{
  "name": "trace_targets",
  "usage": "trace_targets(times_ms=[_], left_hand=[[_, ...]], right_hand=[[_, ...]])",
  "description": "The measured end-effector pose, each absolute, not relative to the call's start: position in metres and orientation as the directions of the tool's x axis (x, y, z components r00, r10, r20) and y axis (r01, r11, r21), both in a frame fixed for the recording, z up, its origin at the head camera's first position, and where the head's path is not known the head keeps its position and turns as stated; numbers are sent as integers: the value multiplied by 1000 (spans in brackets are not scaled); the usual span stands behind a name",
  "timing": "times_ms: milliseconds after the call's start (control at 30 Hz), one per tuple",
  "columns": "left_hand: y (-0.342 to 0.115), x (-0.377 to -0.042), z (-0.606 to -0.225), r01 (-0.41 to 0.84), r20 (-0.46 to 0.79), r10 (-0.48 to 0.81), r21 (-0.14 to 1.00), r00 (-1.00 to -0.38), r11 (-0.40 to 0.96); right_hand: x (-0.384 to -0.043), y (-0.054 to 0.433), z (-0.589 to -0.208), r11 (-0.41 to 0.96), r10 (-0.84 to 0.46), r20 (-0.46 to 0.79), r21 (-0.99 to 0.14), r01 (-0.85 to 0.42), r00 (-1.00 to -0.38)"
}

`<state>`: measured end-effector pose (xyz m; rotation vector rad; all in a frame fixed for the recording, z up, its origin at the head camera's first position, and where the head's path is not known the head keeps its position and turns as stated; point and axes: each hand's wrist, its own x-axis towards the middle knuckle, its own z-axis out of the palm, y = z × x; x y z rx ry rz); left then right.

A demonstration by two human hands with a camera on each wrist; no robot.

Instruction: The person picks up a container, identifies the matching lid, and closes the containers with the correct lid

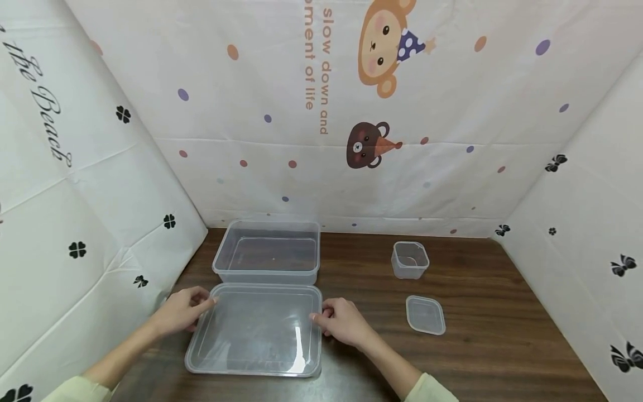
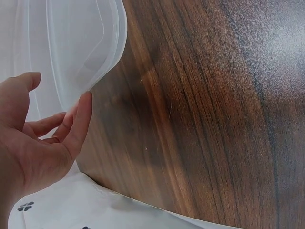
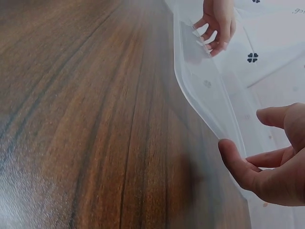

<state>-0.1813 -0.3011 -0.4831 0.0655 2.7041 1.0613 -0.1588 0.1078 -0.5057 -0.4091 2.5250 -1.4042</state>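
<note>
A large clear rectangular lid (image 1: 256, 329) with rounded corners lies between my two hands at the front of the table. My left hand (image 1: 181, 310) holds its left edge near the far corner, thumb over the top. On the opposite edge, my right hand (image 1: 344, 322) grips the rim with its thumb above and its other fingers at the side. In the right wrist view, the lid (image 3: 198, 76) appears almost edge-on, with the fingertips (image 3: 231, 151) right at its rim. Directly behind it stands the large clear rectangular container (image 1: 268, 276), uncovered.
A small clear square container (image 1: 409, 271) stands open toward the back right of the brown wood-grain table (image 1: 482, 357). Its size matches the small square lid (image 1: 425, 315) lying in front of it. White printed sheets (image 1: 281, 184) wall the table at the back and sides.
</note>
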Motion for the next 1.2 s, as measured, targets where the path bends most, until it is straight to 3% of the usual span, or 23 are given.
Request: trace_targets(times_ms=[300,500,867,1200], left_hand=[[-299,-178,-485,30,-141,155,639,-978,768],[-296,-177,-482,137,-64,211,577,-975,805],[-296,-178,-475,223,34,232,442,-972,869],[-296,-175,-467,240,82,227,444,-970,863]], right_hand=[[-155,110,-500,486,-343,-45,-863,-136,-938],[-155,112,-498,478,-342,-46,-868,-131,-939],[-154,113,-490,443,-357,-39,-887,-132,-933],[-156,115,-485,406,-355,-36,-906,-119,-934]])
